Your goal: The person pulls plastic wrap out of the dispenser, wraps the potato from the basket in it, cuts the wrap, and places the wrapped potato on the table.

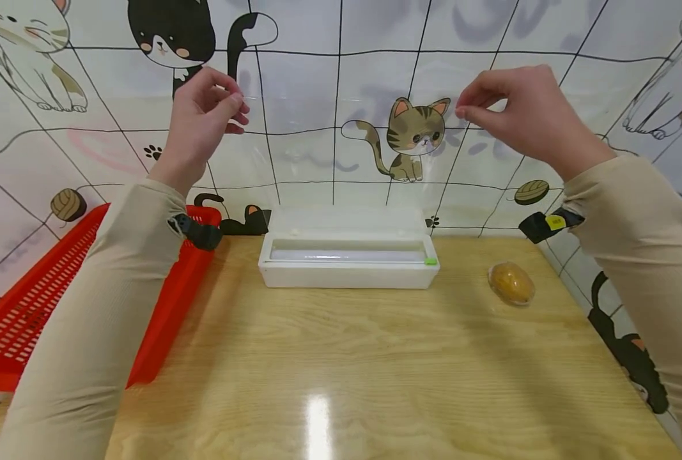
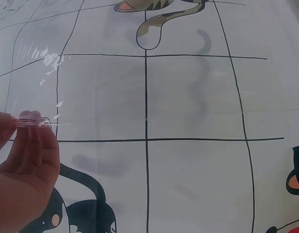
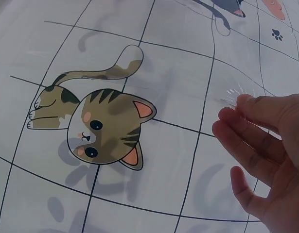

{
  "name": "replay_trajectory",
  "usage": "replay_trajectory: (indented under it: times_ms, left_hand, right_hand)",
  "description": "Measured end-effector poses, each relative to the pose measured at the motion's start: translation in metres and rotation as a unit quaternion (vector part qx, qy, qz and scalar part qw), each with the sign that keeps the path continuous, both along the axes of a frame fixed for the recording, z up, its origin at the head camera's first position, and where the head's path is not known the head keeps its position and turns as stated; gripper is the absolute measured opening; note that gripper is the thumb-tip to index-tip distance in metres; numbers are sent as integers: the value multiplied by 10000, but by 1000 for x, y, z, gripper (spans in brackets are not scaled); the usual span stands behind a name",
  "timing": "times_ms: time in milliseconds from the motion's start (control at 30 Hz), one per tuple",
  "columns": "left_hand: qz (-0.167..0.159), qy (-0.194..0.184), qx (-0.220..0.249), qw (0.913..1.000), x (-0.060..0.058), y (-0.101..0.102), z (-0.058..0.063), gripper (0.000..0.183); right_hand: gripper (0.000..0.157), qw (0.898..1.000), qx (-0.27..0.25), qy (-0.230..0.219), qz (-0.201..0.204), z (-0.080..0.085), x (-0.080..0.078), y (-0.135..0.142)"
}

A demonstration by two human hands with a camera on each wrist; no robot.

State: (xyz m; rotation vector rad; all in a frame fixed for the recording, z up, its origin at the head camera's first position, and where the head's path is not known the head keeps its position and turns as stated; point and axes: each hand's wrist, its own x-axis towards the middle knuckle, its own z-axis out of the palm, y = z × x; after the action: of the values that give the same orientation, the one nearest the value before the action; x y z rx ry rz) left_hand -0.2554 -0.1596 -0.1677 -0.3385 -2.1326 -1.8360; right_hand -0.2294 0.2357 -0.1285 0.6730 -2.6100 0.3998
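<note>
My left hand (image 1: 205, 121) and my right hand (image 1: 516, 115) are raised at about the same height above the table's far edge, well apart. A thin sheet of clear cling film (image 2: 49, 60) is pinched between thumb and fingers of the left hand, bunched and creased there. The right hand pinches the film (image 3: 230, 97) too, with small creases fanning from the fingertips. Between the hands the film is nearly invisible. Below stands a white cling film dispenser (image 1: 349, 276), its lid (image 1: 349, 222) up. A film roll (image 1: 346, 255) lies inside, and a green slider (image 1: 430, 261) sits at its right end.
To the left, a red plastic basket (image 1: 170, 319) is partly covered by my left sleeve. A rounded orange-yellow item in clear wrap (image 1: 511, 283) lies on the right of the wooden table (image 1: 329, 345). Behind hangs a white sheet printed with cats (image 1: 306, 160).
</note>
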Motion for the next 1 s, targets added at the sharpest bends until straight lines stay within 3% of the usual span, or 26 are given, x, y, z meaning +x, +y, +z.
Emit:
replay_trajectory:
  times_ms: [300,433,600,800,1000]
  left_hand:
    - [-545,44,599,9967,24,-4,-8,9]
    - [-836,49,554,9950,39,-6,-6,9]
    - [-1037,-3,253,9943,61,-6,-11,8]
    - [-1393,-144,65,9901,76,-8,-18,5]
    - [-1923,-349,-741,9779,90,-11,-31,7]
  right_hand:
    - [16,9980,308,-260,486,4,15,7]
    - [13,9960,312,-546,639,3,26,16]
    - [16,9902,280,-595,1234,-7,49,27]
    - [22,9760,184,-739,2040,-18,70,24]
    - [28,9494,182,-1255,2873,-33,85,14]
